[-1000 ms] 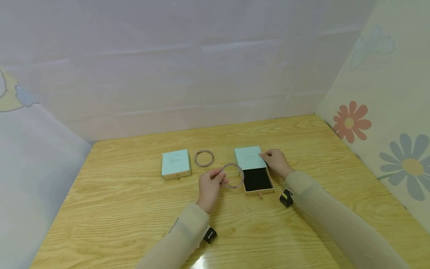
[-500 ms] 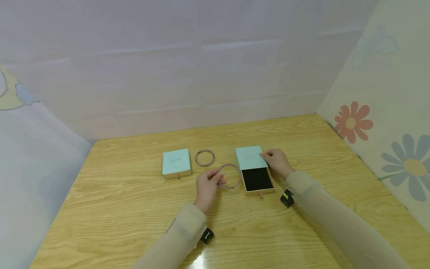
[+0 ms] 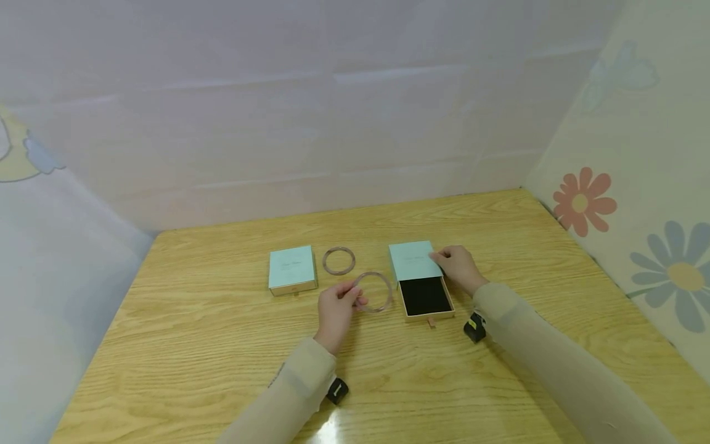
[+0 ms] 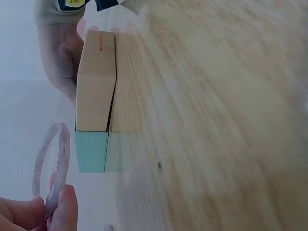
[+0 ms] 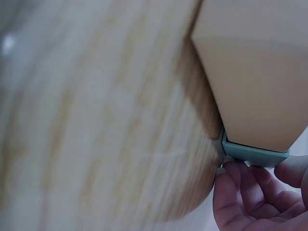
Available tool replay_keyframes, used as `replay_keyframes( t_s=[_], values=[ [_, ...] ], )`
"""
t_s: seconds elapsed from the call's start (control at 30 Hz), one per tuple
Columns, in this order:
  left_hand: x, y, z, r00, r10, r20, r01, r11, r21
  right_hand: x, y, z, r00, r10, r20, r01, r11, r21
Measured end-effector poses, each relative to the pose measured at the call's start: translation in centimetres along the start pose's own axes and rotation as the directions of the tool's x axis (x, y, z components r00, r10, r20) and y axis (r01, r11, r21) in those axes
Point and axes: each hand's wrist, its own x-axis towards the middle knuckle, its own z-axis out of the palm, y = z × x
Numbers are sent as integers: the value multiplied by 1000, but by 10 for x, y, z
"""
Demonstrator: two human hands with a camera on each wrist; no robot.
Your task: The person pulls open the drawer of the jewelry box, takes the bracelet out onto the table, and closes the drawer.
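My left hand (image 3: pixel 335 311) pinches a translucent pale-lilac bangle (image 3: pixel 391 297) between thumb and fingers, holding it up left of the box. In the left wrist view the bangle (image 4: pixel 62 161) stands upright above the fingertips. The mint-green box (image 3: pixel 415 261) has its drawer (image 3: pixel 429 317) pulled partway out toward me, with a black pad (image 3: pixel 426 297) showing inside. My right hand (image 3: pixel 457 269) grips the right side of the box's sleeve. The right wrist view shows its thumb and curled fingers at the sleeve's green edge (image 5: pixel 257 155).
A second bangle (image 3: pixel 353 264) lies flat on the wooden table (image 3: pixel 222 333), beside a second mint box (image 3: pixel 292 269) whose drawer is pushed in. Printed cloth (image 3: pixel 355 135) hangs along the table's back and both sides.
My left hand has drawn the bangle leftward, from overlapping the drawer to beside it. My right hand keeps its place on the box.
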Motion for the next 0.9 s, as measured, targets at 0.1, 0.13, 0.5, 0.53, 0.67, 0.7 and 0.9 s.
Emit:
replay_keyframes(
  t_s=[0.1,0.13,0.5,0.53,0.67,0.7,0.9],
  values=[
    [-1,1,-3,1000,-17,-11,17,1000,-4,0,0,0,1000,-2,3,2,1000,-1],
    [-1,2,-4,1000,-23,-14,23,1000,-4,0,1,0,1000,-2,4,2,1000,-2],
    [0,3,-14,998,-47,-33,48,999,20,1,1,0,1000,3,2,-3,1000,13],
    [0,3,-14,998,-50,-36,51,999,18,0,1,0,1000,4,2,-4,1000,14],
    [0,4,-15,998,-53,-43,54,998,18,0,0,0,1000,4,-2,-4,1000,16],
    [0,4,-15,998,-54,-44,54,998,15,0,0,0,1000,4,-3,-4,1000,15],
    [0,4,-17,997,-55,-53,55,998,-1,0,1,-1,1000,-2,-4,2,1000,6]
  ],
)
